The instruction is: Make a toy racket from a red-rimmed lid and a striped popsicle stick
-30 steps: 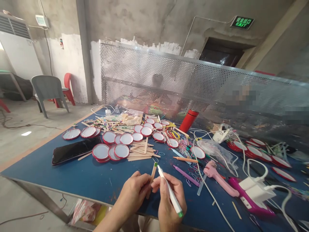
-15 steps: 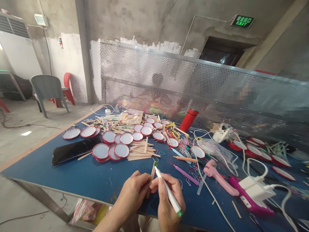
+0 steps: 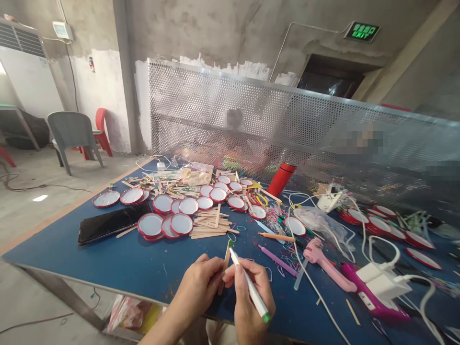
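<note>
A slim white marker pen with a green back end [image 3: 255, 295], its nib at the green-coloured tip of a flat, pale wooden stick [image 3: 226, 258].
The person's left hand [image 3: 201, 282] pinches the wooden stick low down; the right hand [image 3: 247, 306] grasps the marker pen. The stick's long axis points away from the body, green tip farthest, between the hands; the pen slants in from the right (whether nib and wood touch is too small to tell). The right fingertips sit just beside the stick. Beyond its tip lies a pile of plain wooden craft sticks [image 3: 208, 225], with round red-rimmed white lids [image 3: 181, 224] to its left, on the blue tabletop [image 3: 108, 268].
</note>
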A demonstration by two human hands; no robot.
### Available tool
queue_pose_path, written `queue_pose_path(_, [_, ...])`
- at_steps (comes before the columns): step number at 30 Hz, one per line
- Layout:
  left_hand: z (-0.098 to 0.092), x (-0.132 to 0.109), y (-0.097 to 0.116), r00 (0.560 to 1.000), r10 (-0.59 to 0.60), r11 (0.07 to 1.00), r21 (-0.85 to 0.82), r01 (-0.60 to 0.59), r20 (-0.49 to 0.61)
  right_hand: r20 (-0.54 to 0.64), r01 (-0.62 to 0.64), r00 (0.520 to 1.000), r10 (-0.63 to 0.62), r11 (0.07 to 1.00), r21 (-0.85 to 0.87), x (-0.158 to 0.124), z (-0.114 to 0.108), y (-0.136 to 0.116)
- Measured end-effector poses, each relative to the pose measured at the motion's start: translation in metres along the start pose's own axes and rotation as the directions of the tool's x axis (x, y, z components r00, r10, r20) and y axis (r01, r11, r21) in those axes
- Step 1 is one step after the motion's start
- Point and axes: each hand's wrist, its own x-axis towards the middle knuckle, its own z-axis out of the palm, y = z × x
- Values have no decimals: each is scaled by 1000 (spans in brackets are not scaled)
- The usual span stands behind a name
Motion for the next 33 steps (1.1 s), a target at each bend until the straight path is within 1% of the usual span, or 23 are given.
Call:
queue_pose_path(8, [-1, 0, 2, 1000, 0, 1000, -13, 0, -5, 29, -56, 998, 56, 998, -15, 0, -2, 1])
queue_pose_path(11, [-1, -1, 1, 1000, -3, 1000, -17, 3, -4, -22, -40, 999, 39, 999, -33, 1, -2, 2])
queue_pose_path(14, [-1, -1, 1, 1000, -8, 1000, -20, 8, 5, -82, -54, 995, 50, 997, -50, 1, -4, 3])
queue_pose_path(15, [-1, -1, 1, 1000, -7, 1000, -19, 7, 7, -84, -61, 995, 57, 997, -50, 0, -4, 4])
queue_pose_path(21, [-1, 0, 1, 1000, -5, 1000, 6, 5, -4, 9, -23, 1000, 24, 999, -22, -2, -3, 4])
queue_pose_path(27, [-1, 0, 2, 1000, -5, 1000, 1, 5, -3, -45, -34, 998, 32, 998, -43, 1, -2, 2])
queue_pose_path(31, [-2, 0, 3, 1000, -6, 1000, 2, 6, -5, 6, -13, 1000, 13, 999, -31, 1, -2, 1])
queue_pose_path(33, [-2, 0, 3, 1000, -11, 1000, -1, 11, -3, 8, -13, 1000, 13, 1000, -28, 1, -1, 0])
